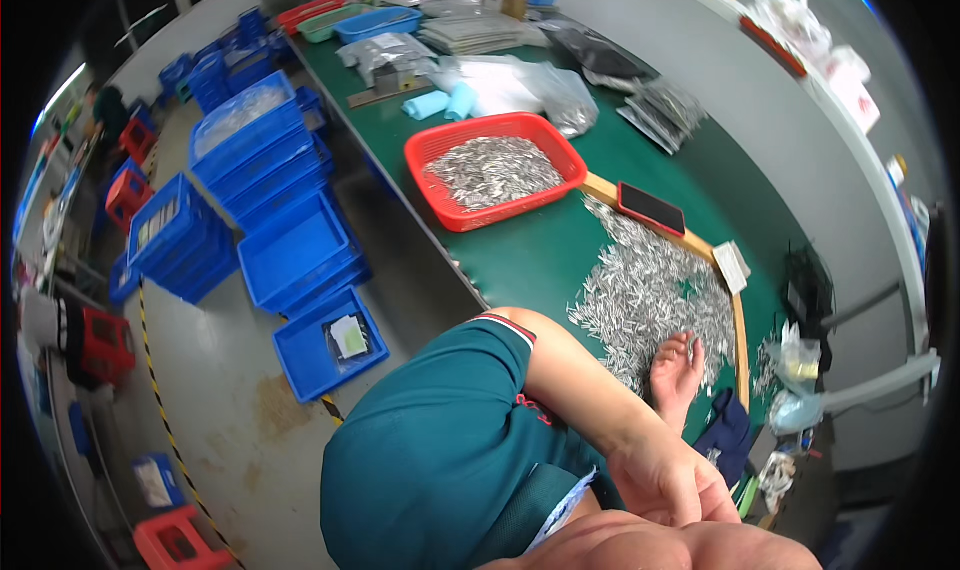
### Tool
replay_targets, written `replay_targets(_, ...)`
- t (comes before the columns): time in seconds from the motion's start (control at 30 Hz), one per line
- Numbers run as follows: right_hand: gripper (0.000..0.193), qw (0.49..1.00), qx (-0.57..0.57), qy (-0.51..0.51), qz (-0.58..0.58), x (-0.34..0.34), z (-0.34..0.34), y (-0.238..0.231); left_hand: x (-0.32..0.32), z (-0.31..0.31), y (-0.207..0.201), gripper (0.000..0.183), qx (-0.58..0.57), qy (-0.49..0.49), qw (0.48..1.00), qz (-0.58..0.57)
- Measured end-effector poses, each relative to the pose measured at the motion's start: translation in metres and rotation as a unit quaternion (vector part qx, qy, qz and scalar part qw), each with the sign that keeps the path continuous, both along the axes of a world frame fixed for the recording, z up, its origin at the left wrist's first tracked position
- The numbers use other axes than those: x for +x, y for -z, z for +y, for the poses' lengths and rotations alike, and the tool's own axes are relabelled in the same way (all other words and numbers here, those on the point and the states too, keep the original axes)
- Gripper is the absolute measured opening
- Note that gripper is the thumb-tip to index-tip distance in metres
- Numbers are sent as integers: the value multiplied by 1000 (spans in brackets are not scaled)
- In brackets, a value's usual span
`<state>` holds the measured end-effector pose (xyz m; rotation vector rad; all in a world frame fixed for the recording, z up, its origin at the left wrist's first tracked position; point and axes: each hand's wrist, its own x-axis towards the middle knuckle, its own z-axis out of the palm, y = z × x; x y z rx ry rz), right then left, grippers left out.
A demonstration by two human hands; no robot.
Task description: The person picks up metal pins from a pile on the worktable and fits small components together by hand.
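Observation:
My left forearm comes out of a teal short sleeve and crosses the lower middle. My left hand (pixel 672 478) is bent inward close to my body with its fingers curled; whatever they may hold is hidden. Beyond it, my right hand (pixel 677 372) rests at the near edge of a spread heap of small, slim silvery metal pieces (pixel 640 290). Its fingers are curled together, and anything between them is too small to make out. The heap lies on the green tabletop (pixel 520 270), bordered by a wooden strip (pixel 741 340).
A red plastic basket (pixel 425 205) holds more silvery pieces. A phone (pixel 651 208) and a small white block (pixel 732 267) lie along the strip. Plastic bags (pixel 520 85) cover the table farther back. Blue crates (pixel 300 245) stand on the floor at left, near red stools (pixel 180 542).

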<state>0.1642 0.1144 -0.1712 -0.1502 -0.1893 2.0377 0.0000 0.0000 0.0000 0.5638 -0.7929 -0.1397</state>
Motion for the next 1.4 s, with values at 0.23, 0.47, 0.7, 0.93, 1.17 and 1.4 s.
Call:
replay_targets(0.23, 23, 999, 14, -27, 12, 0, 5, 8, -34, -7, 0, 21, 20, -92, 995, -32)
replay_targets(0.47, 23, 998, 43, -52, -5, 14, 6, 15, -30, -26, -5, 27, 9, -165, 986, -38)
replay_targets(0.7, 23, 999, 29, -38, 10, 7, 9, 16, -46, -20, -4, 34, 70, -167, 981, -65)
replay_targets(0.93, 21, 988, 7, 134, -74, -9, -4, -9, -32, 70, 36, 31, 346, -557, 755, 27)
replay_targets(1.17, 21, 994, 90, 48, -33, 30, 12, 13, -32, 154, 154, 103, 786, -530, 163, 273)
replay_targets(1.4, 21, 992, 72, 86, -58, 25, 8, 12, 8, 202, 179, 79, 790, -521, 141, 291)
